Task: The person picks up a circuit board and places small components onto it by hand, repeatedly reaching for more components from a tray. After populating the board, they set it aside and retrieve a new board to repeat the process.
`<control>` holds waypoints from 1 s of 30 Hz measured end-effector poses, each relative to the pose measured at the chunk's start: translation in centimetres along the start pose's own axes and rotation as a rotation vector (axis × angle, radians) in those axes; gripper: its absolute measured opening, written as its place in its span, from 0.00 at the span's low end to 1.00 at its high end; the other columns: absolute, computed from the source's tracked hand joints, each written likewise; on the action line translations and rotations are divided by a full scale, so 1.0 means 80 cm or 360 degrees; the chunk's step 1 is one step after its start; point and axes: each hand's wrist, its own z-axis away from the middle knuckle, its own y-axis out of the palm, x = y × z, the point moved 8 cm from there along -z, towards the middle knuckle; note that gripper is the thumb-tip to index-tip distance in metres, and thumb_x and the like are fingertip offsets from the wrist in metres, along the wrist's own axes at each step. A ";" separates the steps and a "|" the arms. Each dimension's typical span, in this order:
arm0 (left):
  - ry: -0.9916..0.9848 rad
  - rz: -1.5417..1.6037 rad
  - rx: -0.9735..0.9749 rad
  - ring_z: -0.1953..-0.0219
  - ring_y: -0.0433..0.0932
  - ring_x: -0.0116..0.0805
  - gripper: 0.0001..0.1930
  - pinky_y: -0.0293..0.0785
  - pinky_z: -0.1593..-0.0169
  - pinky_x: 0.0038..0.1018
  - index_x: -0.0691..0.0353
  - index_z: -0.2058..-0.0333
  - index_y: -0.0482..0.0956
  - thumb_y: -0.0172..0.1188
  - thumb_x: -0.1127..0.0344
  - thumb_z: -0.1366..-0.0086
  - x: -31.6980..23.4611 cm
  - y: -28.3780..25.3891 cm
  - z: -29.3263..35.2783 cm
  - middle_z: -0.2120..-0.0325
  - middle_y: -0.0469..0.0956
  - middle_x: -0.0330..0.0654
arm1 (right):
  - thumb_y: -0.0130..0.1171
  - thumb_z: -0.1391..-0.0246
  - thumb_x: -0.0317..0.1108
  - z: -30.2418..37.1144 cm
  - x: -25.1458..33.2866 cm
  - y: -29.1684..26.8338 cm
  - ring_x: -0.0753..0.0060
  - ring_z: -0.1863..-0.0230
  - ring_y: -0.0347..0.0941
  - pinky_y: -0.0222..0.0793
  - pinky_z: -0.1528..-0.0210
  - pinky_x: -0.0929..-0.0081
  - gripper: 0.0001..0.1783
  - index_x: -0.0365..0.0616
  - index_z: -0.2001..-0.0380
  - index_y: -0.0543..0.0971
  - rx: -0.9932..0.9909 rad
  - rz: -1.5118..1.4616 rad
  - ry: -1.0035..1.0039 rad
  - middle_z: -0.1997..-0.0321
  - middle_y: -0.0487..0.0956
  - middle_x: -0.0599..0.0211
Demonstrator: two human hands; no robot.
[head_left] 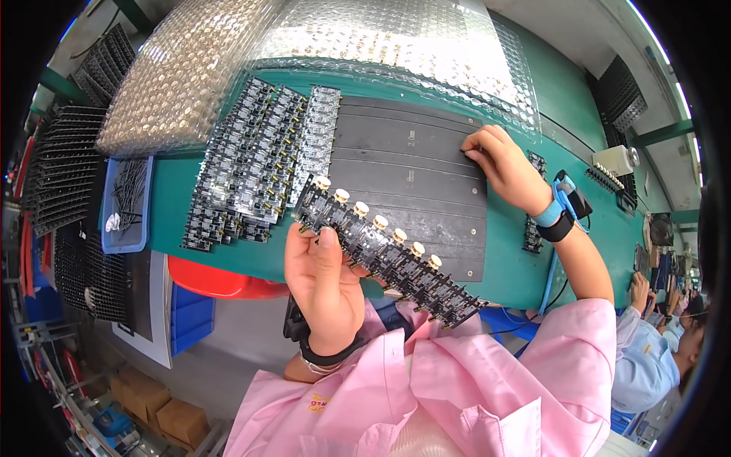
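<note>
My left hand [326, 278] grips a long black circuit board strip [381, 251] near its left end, thumb on top. The strip is tilted, its right end closest to my body. Several round white-and-gold parts [379, 222] stand in a row along its far edge. Beneath and beyond it lies a grooved black plate [411, 156] on the green table. At the plate's far right corner, my right hand [502, 164] has its fingers curled and pinched together. Whatever is between those fingertips, if anything, is too small to make out.
Stacked circuit board strips [244, 164] lie left of the plate. Clear blister trays [388, 46] with round parts stand at the back. A blue bin [126, 206] holds thin black pieces. More boards [533, 232] lie at right. Co-workers in blue [647, 369] sit far right.
</note>
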 end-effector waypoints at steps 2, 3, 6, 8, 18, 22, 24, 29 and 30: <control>0.0000 0.0008 0.0000 0.73 0.73 0.24 0.05 0.74 0.77 0.21 0.62 0.64 0.61 0.43 0.69 0.37 0.000 0.000 0.001 0.71 0.70 0.38 | 0.45 0.49 0.24 0.003 -0.012 0.003 0.73 0.71 0.61 0.60 0.67 0.77 0.05 0.38 0.66 0.66 -0.0002 -0.0303 0.0213 0.71 0.67 0.66; -0.0004 0.0015 0.0007 0.73 0.73 0.24 0.05 0.74 0.76 0.21 0.62 0.65 0.61 0.43 0.69 0.37 0.001 -0.001 0.001 0.71 0.70 0.38 | 0.45 0.48 0.24 0.004 -0.017 0.005 0.76 0.72 0.61 0.60 0.68 0.80 0.05 0.39 0.66 0.66 -0.0003 -0.0453 0.0322 0.70 0.67 0.68; -0.0014 0.0028 0.0018 0.73 0.73 0.24 0.04 0.74 0.76 0.21 0.62 0.65 0.61 0.43 0.69 0.37 0.005 -0.003 0.001 0.71 0.70 0.38 | 0.45 0.48 0.25 0.013 -0.011 0.007 0.81 0.72 0.59 0.58 0.70 0.84 0.04 0.40 0.67 0.66 0.0072 -0.1191 0.0638 0.70 0.67 0.70; 0.0002 0.0051 0.0112 0.68 0.72 0.27 0.06 0.72 0.68 0.24 0.63 0.62 0.63 0.41 0.69 0.37 0.004 0.000 0.001 0.67 0.71 0.40 | 0.45 0.47 0.26 0.016 0.005 0.009 0.83 0.73 0.58 0.58 0.71 0.86 0.04 0.40 0.67 0.66 0.0111 -0.1565 0.0797 0.69 0.67 0.71; 0.0040 0.0084 0.0109 0.66 0.72 0.27 0.07 0.70 0.65 0.25 0.63 0.62 0.64 0.41 0.68 0.36 0.003 -0.001 -0.004 0.66 0.71 0.40 | 0.52 0.49 0.36 0.018 0.078 -0.003 0.83 0.73 0.58 0.56 0.74 0.87 0.11 0.40 0.69 0.67 0.0257 -0.2193 0.0589 0.71 0.67 0.69; 0.0037 0.0118 0.0115 0.67 0.72 0.27 0.07 0.70 0.64 0.25 0.63 0.62 0.65 0.41 0.67 0.36 0.001 0.004 -0.005 0.66 0.71 0.40 | 0.52 0.48 0.37 0.021 0.092 0.001 0.82 0.73 0.60 0.57 0.73 0.86 0.11 0.39 0.70 0.69 0.0372 -0.2202 0.0636 0.71 0.68 0.67; 0.0035 0.0105 0.0127 0.67 0.72 0.27 0.07 0.70 0.65 0.25 0.63 0.62 0.64 0.41 0.67 0.36 0.002 0.002 -0.005 0.66 0.71 0.40 | 0.51 0.48 0.37 0.022 0.098 0.001 0.82 0.73 0.60 0.58 0.72 0.86 0.11 0.39 0.71 0.69 0.0414 -0.2187 0.0659 0.71 0.69 0.67; 0.0005 0.0022 -0.0039 0.70 0.75 0.27 0.05 0.76 0.72 0.24 0.63 0.64 0.62 0.43 0.69 0.37 0.002 0.001 -0.007 0.70 0.71 0.40 | 0.50 0.47 0.33 0.018 0.113 -0.006 0.79 0.70 0.64 0.61 0.67 0.84 0.09 0.36 0.70 0.71 0.0471 -0.1916 0.0573 0.70 0.71 0.66; 0.0004 0.0022 -0.0040 0.70 0.75 0.27 0.05 0.76 0.72 0.24 0.63 0.64 0.62 0.43 0.69 0.37 0.002 0.001 -0.006 0.70 0.71 0.40 | 0.49 0.47 0.31 0.017 0.115 -0.006 0.79 0.69 0.65 0.62 0.65 0.83 0.09 0.35 0.70 0.71 0.0492 -0.1875 0.0558 0.69 0.71 0.66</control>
